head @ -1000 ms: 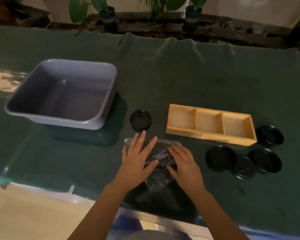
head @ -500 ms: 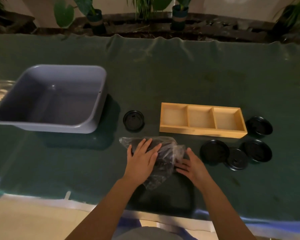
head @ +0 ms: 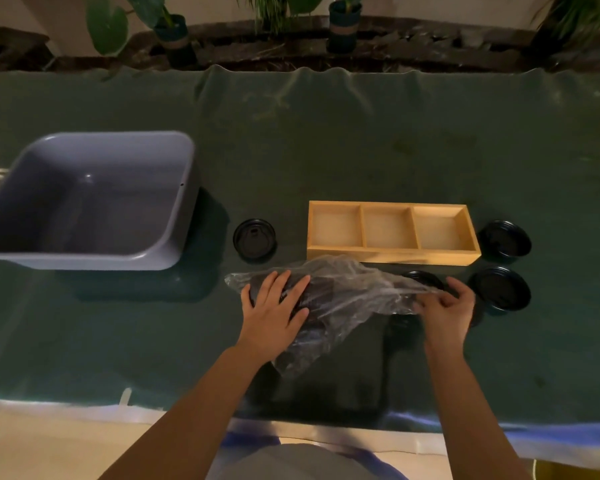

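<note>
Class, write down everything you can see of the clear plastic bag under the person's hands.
The plastic bag is thin, clear, crinkled film with dark contents, too dim to identify. It lies on the green cloth just in front of the wooden tray, stretched sideways to a taper. The left hand presses flat on its left part, fingers spread; the right hand pinches its right end over a black lid. A loose corner points toward the person.

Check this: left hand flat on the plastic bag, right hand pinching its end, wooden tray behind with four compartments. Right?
No: the head view shows the wooden tray with three compartments, not four. The left hand lies flat on the plastic bag and the right hand pinches its end.
</note>
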The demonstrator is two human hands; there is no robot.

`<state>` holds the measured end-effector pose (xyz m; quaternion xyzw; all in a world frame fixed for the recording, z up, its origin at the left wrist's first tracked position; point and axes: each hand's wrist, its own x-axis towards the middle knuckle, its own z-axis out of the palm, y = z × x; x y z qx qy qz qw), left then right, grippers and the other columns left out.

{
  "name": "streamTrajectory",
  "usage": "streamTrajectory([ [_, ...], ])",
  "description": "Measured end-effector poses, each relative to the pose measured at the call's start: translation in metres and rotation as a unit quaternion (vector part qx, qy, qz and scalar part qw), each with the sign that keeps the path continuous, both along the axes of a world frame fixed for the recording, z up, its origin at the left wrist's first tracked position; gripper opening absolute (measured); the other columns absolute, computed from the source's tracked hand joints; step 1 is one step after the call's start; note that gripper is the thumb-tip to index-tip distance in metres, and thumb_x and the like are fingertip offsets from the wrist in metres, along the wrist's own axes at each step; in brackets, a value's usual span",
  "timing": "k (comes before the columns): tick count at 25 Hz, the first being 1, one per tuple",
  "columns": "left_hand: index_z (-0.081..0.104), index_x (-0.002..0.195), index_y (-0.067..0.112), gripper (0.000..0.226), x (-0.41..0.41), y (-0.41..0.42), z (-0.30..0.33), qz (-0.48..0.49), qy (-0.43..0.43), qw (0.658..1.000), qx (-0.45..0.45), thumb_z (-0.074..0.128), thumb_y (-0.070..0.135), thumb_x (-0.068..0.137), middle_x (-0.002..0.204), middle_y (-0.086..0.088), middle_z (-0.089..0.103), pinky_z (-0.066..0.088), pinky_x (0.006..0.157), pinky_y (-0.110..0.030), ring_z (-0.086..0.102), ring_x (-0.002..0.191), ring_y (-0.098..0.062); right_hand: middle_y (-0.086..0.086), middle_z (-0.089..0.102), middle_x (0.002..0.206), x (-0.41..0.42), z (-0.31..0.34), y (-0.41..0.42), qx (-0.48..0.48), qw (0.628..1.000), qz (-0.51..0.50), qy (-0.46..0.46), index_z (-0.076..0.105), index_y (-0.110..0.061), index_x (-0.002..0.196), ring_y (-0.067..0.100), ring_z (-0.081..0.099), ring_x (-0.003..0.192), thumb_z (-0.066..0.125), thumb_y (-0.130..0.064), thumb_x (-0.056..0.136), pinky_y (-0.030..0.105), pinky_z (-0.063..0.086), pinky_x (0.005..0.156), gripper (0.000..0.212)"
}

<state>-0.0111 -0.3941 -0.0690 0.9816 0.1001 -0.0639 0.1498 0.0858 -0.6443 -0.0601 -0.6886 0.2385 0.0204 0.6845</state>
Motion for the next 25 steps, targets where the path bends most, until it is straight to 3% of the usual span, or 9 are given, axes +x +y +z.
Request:
streamTrajectory([
  [4,0.002,0.144,0.043,0.069,0.0,0.004,0.001,-0.011,0.0,1.0,-0.003,0.041,0.051,0.088,0.153,0.002,0.021,-0.002,0.112,-0.057,0.007,0.143,-0.015,0.008,0.067,0.078,0.006,0.011,-0.015,-0.002,0.977,0.18,0.113,0.066,-0.006,0.097,0.023,0.063,0.074,0.053,0.0,0.08,0.029,0.052,0.066,0.022],
  [9,0.011,0.146,0.034,0.059,0.002,0.014,0.003,0.028,-0.018,0.993,-0.111,0.036,0.032,0.092,0.147,0.001,0.031,-0.003,0.113,-0.047,0.016,0.14,-0.012,0.013,0.072,0.072,-0.013,0.021,-0.044,0.374,0.9,0.177,0.137,0.05,-0.005,0.103,0.03,0.072,0.074,0.049,-0.005,0.081,0.035,0.061,0.063,0.022],
  [11,0.028,0.142,0.031,0.048,0.002,0.015,0.004,0.024,-0.039,0.995,-0.091,0.026,0.03,0.094,0.143,0.003,0.038,0.003,0.112,-0.046,0.023,0.137,-0.012,0.02,0.072,0.083,-0.026,0.016,-0.039,0.217,0.91,0.288,0.204,0.056,0.004,0.106,0.027,0.072,0.071,0.056,0.0,0.082,0.029,0.059,0.056,0.025],
  [14,0.039,0.137,0.028,0.041,-0.001,0.01,0.003,0.0,-0.064,0.997,-0.035,0.036,0.026,0.095,0.139,0.003,0.042,0.012,0.11,-0.05,0.03,0.133,-0.016,0.009,0.064,0.11,-0.036,0.014,-0.029,0.037,0.836,0.511,0.195,0.066,-0.015,0.111,0.024,0.068,0.089,0.064,-0.002,0.079,0.031,0.059,0.071,0.035],
  [16,0.039,0.136,0.028,0.041,-0.003,0.01,0.002,-0.007,-0.06,0.998,-0.036,0.039,0.023,0.095,0.139,0.003,0.042,0.01,0.11,-0.049,0.029,0.134,-0.015,-0.012,0.056,0.114,-0.035,0.015,-0.017,-0.02,0.792,0.586,0.171,0.04,-0.036,0.136,0.018,0.062,0.099,0.064,-0.009,0.082,0.035,0.059,0.077,0.065],
  [19,0.038,0.137,0.032,0.042,-0.004,0.016,0.005,-0.026,-0.043,0.998,-0.034,0.037,0.024,0.095,0.141,0.007,0.039,0.008,0.11,-0.047,0.025,0.135,-0.012,-0.008,0.054,0.113,-0.02,0.022,0.013,-0.031,0.812,0.568,0.13,0.003,-0.037,0.143,0.004,0.066,0.089,0.062,-0.07,0.063,0.027,0.059,0.072,0.105],
  [22,0.037,0.137,0.033,0.042,-0.005,0.018,0.006,-0.029,-0.033,0.998,-0.035,0.036,0.025,0.095,0.141,0.009,0.038,0.009,0.111,-0.046,0.023,0.135,-0.01,0.005,0.022,0.151,-0.012,0.02,0.013,-0.235,0.802,0.548,0.036,-0.016,-0.043,0.139,0.028,0.04,0.133,0.045,-0.091,0.045,0.048,0.044,0.101,0.122],
  [24,0.035,0.138,0.033,0.043,-0.006,0.018,0.005,-0.032,-0.029,0.999,-0.032,0.036,0.026,0.095,0.142,0.008,0.037,0.008,0.112,-0.047,0.022,0.136,-0.01,-0.008,0.008,0.154,-0.015,0.015,0.005,-0.417,0.696,0.58,0.077,0.004,-0.036,0.145,0.025,0.013,0.143,0.044,-0.096,0.035,0.054,0.026,0.11,0.131],
  [25,0.035,0.138,0.033,0.043,-0.006,0.018,0.005,-0.034,-0.029,0.999,-0.031,0.036,0.027,0.095,0.142,0.008,0.037,0.008,0.112,-0.047,0.022,0.136,-0.011,-0.01,0.024,0.149,-0.019,0.014,-0.001,-0.442,0.688,0.57,0.08,0.033,-0.032,0.137,0.023,0.027,0.138,0.047,-0.095,0.033,0.051,0.034,0.106,0.122],
])
